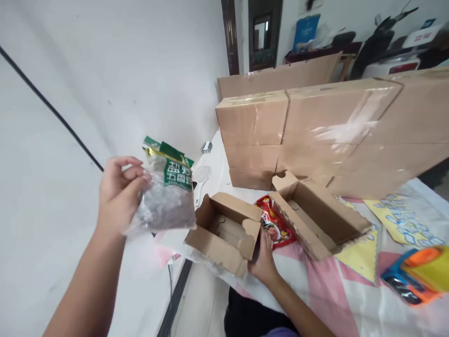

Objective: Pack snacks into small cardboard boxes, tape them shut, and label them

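Observation:
My left hand (119, 192) is raised at the left and pinches a clear food bag with a green label (168, 194), dark contents showing inside. My right hand (264, 257) grips the near right corner of a small open cardboard box (220, 234) that sits at the table's edge. A red snack packet (275, 222) lies just beyond that hand, between the small box and a second, longer open cardboard box (322, 220).
Large taped cartons (315, 126) are stacked behind the open boxes. A white slotted scoop (200, 180) lies near the wall. An orange, blue and yellow tape dispenser (417, 276) rests at the right on the patterned tablecloth (347, 290). A white wall is at the left.

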Demonstrator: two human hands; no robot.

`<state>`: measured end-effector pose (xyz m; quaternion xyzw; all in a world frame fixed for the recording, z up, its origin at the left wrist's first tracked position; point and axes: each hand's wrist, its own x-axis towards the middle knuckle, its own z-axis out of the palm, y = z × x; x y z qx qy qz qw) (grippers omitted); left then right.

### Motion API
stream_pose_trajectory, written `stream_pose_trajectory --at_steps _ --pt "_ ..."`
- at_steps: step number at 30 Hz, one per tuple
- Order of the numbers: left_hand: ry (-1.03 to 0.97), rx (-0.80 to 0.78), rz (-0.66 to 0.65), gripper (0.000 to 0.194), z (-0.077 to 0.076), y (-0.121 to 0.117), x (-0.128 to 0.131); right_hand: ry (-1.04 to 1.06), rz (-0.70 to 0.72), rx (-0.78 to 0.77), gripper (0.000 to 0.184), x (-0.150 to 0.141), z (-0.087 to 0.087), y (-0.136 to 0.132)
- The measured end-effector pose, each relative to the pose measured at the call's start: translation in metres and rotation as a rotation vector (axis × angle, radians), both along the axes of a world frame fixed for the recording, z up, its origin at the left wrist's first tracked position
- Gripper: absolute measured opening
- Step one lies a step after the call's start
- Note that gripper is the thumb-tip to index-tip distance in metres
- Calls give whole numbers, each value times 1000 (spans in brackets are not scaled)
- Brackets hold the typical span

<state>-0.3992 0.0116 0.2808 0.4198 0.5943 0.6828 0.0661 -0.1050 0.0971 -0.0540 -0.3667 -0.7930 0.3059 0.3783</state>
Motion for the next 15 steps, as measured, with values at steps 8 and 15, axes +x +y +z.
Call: stream_pose_trajectory --at_steps 8,15 --pt "-87 -264 20 28 -36 -46 91 20 94 35 124 14 -1 -7" --pt "-76 -115 272 31 -45 -72 101 70 63 67 120 24 0 -12"
